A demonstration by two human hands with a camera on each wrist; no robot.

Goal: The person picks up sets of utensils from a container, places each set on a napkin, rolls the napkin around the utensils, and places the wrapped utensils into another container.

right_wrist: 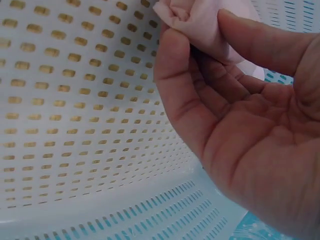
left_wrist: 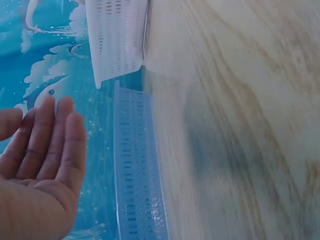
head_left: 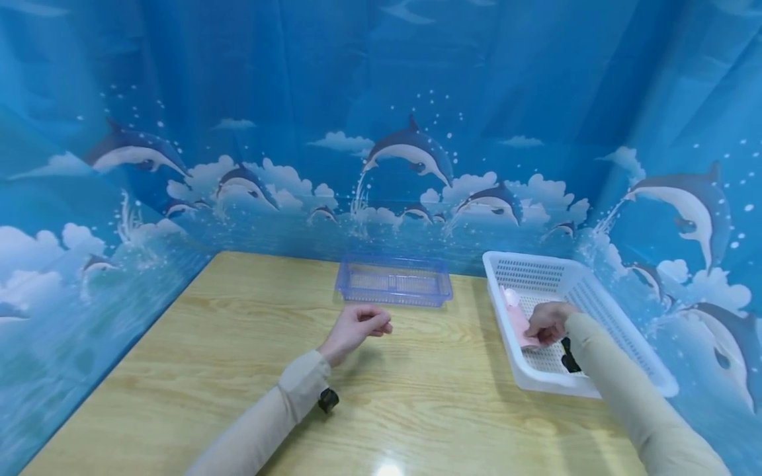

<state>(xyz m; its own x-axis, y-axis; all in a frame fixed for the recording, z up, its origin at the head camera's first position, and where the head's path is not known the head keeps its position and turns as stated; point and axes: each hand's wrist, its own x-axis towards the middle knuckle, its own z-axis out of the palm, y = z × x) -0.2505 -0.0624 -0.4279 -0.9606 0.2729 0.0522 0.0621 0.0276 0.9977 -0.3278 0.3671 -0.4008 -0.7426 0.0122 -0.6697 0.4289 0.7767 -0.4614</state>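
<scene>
My right hand point(head_left: 550, 322) reaches down into a white perforated plastic basket point(head_left: 516, 367). Between thumb and fingers it pinches a soft pink piece point(head_left: 518, 322) that looks like folded cloth, with a paler whitish part at its far end. In the right wrist view the pink cloth point(right_wrist: 205, 22) is bunched at the fingertips, above the basket's slotted floor point(right_wrist: 75, 100); its lower part is hidden behind the fingers. Over the middle of the table hovers my left hand point(head_left: 356, 328), holding nothing, its fingers loosely bent. Nearest to it is a translucent blue-purple plastic basket point(head_left: 395, 298).
The wood-grain table point(head_left: 238, 344) carries both baskets along its far side, the blue one in the middle and the white one at right. A blue curtain point(head_left: 286, 79) printed with dolphins and clouds hangs around the back and sides.
</scene>
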